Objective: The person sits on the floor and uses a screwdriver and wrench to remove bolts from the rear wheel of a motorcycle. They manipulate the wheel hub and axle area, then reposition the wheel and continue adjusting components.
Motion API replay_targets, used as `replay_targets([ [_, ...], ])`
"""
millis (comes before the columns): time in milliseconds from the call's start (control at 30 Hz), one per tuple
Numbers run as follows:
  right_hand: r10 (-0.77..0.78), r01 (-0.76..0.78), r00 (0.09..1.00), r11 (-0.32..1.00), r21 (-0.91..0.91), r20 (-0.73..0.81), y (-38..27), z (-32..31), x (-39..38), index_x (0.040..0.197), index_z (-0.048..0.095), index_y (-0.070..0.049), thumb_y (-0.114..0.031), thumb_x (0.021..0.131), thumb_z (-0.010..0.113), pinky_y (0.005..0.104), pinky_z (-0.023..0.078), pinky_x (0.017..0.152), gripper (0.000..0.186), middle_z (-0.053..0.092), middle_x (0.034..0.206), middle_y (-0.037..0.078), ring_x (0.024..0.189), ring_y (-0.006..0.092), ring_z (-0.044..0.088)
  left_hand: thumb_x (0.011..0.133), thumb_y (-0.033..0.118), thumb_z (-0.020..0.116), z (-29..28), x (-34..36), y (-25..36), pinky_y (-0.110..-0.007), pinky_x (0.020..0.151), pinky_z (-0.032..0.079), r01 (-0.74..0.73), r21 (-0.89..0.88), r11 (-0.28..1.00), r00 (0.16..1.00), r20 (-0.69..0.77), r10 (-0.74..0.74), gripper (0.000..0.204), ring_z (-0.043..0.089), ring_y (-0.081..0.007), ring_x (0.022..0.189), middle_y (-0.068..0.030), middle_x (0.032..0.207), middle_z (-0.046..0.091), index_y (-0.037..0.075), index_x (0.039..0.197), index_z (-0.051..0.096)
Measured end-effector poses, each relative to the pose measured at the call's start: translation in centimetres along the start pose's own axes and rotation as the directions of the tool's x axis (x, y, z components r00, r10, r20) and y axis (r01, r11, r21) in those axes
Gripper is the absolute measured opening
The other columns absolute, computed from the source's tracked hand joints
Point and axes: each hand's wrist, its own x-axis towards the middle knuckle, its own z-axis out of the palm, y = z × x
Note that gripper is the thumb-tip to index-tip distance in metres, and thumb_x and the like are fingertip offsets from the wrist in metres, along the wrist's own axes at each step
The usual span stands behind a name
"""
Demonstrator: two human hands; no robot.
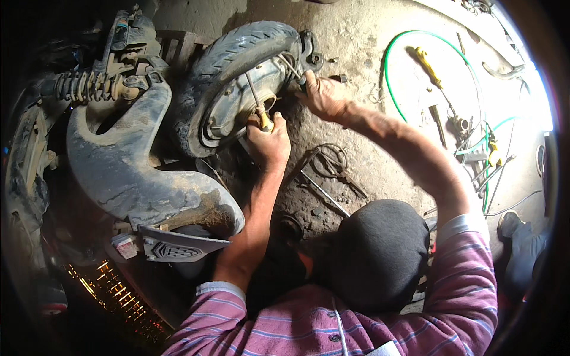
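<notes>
A scooter wheel with a worn black tyre leans at the upper middle, its dirty metal rim and hub facing me. My left hand is closed round the yellow handle of a screwdriver, whose shaft reaches up to the rim's edge beside the tyre. Farther right, my right hand grips a dark-handled tool. Its metal shaft meets the tyre's inner edge at the upper right of the wheel; the tip's exact shape is hidden.
A muddy grey fender and a coil-spring shock absorber stand left of the wheel. On the ground lie a metal rod, a coiled dark cable, a green hose and a yellow-handled tool. Someone's leg shows at right.
</notes>
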Motion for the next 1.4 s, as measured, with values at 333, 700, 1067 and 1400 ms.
replay_targets([
  [333, -0.3, -0.052, 0.819, 0.811, 0.583, 0.49, -4.9, -6.6, -3.3, 0.121, 0.062, 0.001, -0.043, 0.106, 0.052, 0.0405, 0.058, 0.064, 0.047, 0.071, 0.098, 0.017, 0.078, 0.0257, 0.072, 0.086, 0.015, 0.079, 0.0, -0.2, -1.1, -0.04, 0.077, 0.054, -0.12, -0.137, 0.983, 0.993, -0.008, 0.12, 0.034, 0.07, -0.0266, 0.085, -0.0191, 0.096, 0.074, -0.007, 0.108, 0.066],
  [700, 0.058, -0.024, 0.973, 0.988, -0.15, 0.225, 3.0, -2.8, 0.4, 0.119, 0.05, 0.0, -0.042, 0.1, 0.061, 0.0519, 0.055, 0.066, 0.048, 0.071, 0.085, 0.022, 0.078, 0.044, 0.07, 0.084, 0.017, 0.079, 0.0, -0.6, -0.3, -0.044, 0.075, 0.053, -0.048, 0.042, 0.998, 0.999, 0.001, 0.048, 0.033, 0.069, -0.036, 0.08, -0.0217, 0.089, 0.07, -0.007, 0.102, 0.065],
  [1067, 0.067, -0.019, 0.981, 0.967, -0.255, 0.182, 1.8, -5.0, -2.7, 0.106, 0.056, -0.005, -0.03, 0.1, 0.06, 0.0494, 0.049, 0.059, 0.026, 0.066, 0.079, 0.016, 0.07, 0.0344, 0.067, 0.085, 0.015, 0.078, -0.3, 0.3, 0.0, -0.041, 0.074, 0.054, 0.0, 0.058, 0.998, 0.998, 0.06, -0.003, 0.034, 0.07, -0.0301, 0.081, -0.0205, 0.091, 0.072, -0.009, 0.105, 0.065],
  [1400, 0.083, -0.132, 0.989, 0.86, 0.493, 0.121, -9.6, -16.2, -10.2, 0.141, 0.051, -0.003, -0.028, 0.103, 0.058, 0.0424, 0.054, 0.09, 0.046, 0.069, 0.112, 0.019, 0.101, 0.0291, 0.069, 0.085, 0.015, 0.078, 0.4, -0.1, -0.4, -0.041, 0.075, 0.056, 0.012, 0.021, 1.0, 1.0, 0.015, -0.012, 0.035, 0.071, -0.0311, 0.083, -0.0223, 0.093, 0.071, -0.009, 0.106, 0.064],
])
